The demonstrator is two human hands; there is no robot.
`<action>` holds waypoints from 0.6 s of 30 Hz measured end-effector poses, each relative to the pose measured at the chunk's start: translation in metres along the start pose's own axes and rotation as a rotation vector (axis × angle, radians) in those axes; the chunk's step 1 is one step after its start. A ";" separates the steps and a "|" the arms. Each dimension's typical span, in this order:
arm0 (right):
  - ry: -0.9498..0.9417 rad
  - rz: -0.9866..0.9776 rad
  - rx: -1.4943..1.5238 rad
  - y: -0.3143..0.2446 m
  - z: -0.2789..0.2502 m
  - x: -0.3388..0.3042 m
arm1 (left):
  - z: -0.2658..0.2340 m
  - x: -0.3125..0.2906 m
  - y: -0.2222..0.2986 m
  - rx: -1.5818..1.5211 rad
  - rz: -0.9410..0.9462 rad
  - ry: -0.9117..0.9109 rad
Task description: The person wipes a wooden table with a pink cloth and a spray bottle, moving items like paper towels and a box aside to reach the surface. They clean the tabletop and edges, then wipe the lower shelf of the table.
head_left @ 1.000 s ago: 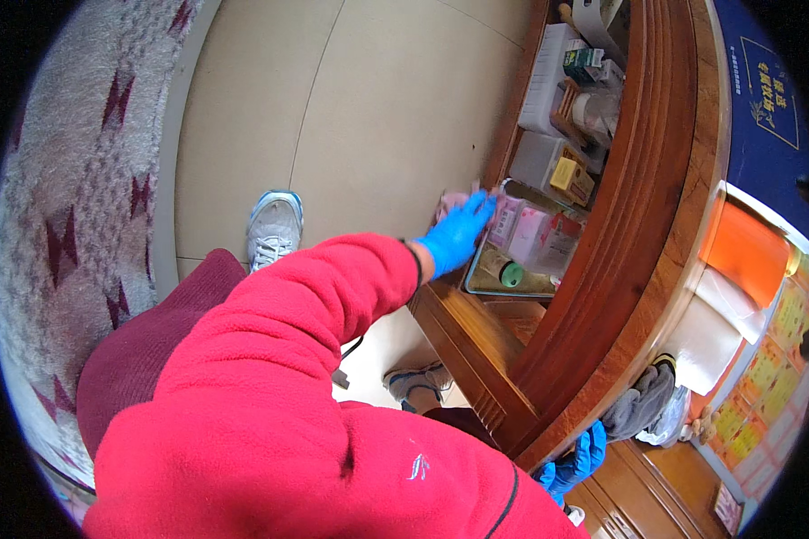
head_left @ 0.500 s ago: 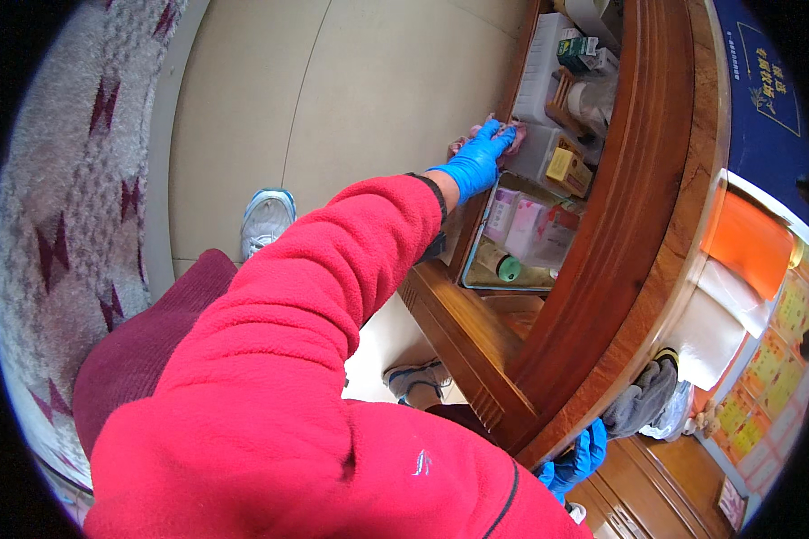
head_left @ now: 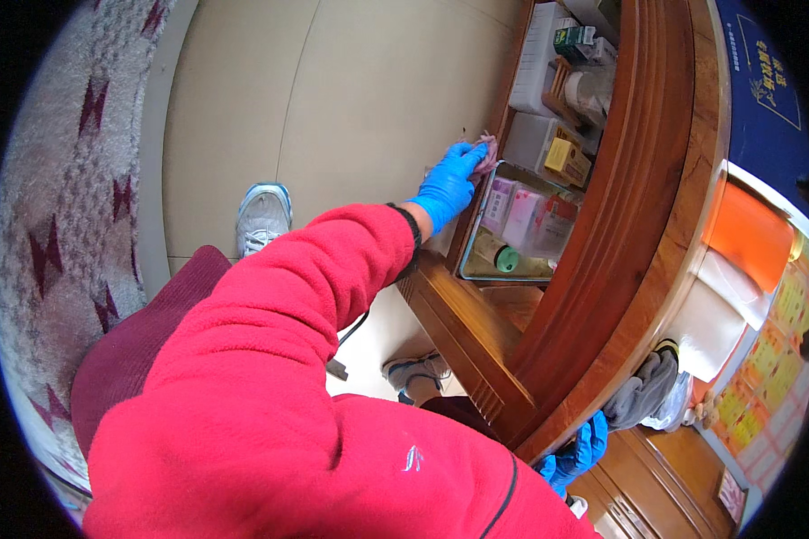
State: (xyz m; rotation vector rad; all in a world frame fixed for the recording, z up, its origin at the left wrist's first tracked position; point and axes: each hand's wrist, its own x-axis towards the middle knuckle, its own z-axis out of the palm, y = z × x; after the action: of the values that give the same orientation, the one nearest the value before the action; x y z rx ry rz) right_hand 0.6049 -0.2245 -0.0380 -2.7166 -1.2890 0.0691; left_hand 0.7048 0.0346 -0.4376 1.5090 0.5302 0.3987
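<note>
1. The left arm, in its red sleeve (head_left: 279, 301), runs from the lower left up toward the right, bent a little, with a strip of bare wrist between the dark cuff and the blue glove
2. The left hand (head_left: 448, 184) is palm down as far as can be seen, its fingers pointing up and to the right and drawn together over a crumpled pink cloth (head_left: 486, 153), which it holds at the outer edge of the pulled-out wooden drawer (head_left: 514, 83)
3. The right hand (head_left: 577, 456), also gloved in blue, is at the table edge (head_left: 667, 283) with its fingers bent, close beside a bundle of grey fabric (head_left: 643, 391); whether it grips anything I cannot tell
4. Most of the pink cloth is covered by the left fingers, only a ruffled part showing past their tips; the left thumb is hard to make out
5. The right forearm is hidden behind the red jacket (head_left: 404, 463)
6. Inside the drawer, a blue-rimmed bin (head_left: 503, 279) holds pink-and-white packs (head_left: 523, 216) and a green-capped bottle (head_left: 505, 260); just beside it lies a yellow box (head_left: 567, 162), and the overhanging tabletop cuts off the drawer's far side
</note>
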 end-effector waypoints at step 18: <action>-0.013 0.029 -0.044 -0.009 -0.001 0.006 | 0.008 -0.086 -0.031 0.597 0.014 -0.928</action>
State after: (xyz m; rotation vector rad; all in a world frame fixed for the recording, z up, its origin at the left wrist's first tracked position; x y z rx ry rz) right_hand 0.6017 -0.2145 -0.0361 -2.7772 -1.2692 0.0627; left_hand 0.6354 -0.0209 -0.4615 2.0507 -0.1276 -0.5035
